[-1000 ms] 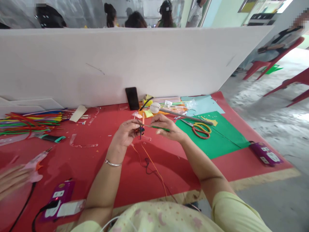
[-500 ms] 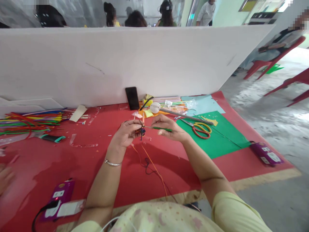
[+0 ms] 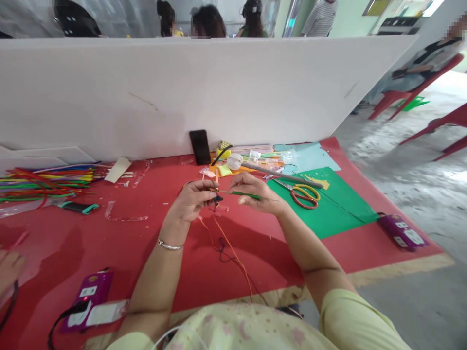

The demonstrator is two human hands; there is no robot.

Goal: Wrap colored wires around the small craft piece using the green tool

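I've got the green stick (image 3: 241,194) pinched across the gap between my two hands, held level a little above the red table (image 3: 109,243), around the middle of it and closer to the far edge. My left hand (image 3: 191,201) is closed tight on the little dark knot of wire (image 3: 217,199) at the stick's left end, fingertips bunched together; my right hand (image 3: 257,192) is curled over the stick with thumb and fingers nipped shut on it. Compared with a moment ago, the dark knot has turned slightly under my left fingers and sits a touch lower, so I judge the winding is coming along and the wire is tightening on the stick. Orange and black threads (image 3: 233,255) trail from the knot down toward the near edge. Just past my right hand lie the scissors (image 3: 302,194) on the green sheet (image 3: 339,209), near the right edge. Along the left edge sits a bundle of coloured sticks (image 3: 44,182), and a black phone (image 3: 200,147) leans against the white board (image 3: 219,92) at the far edge.
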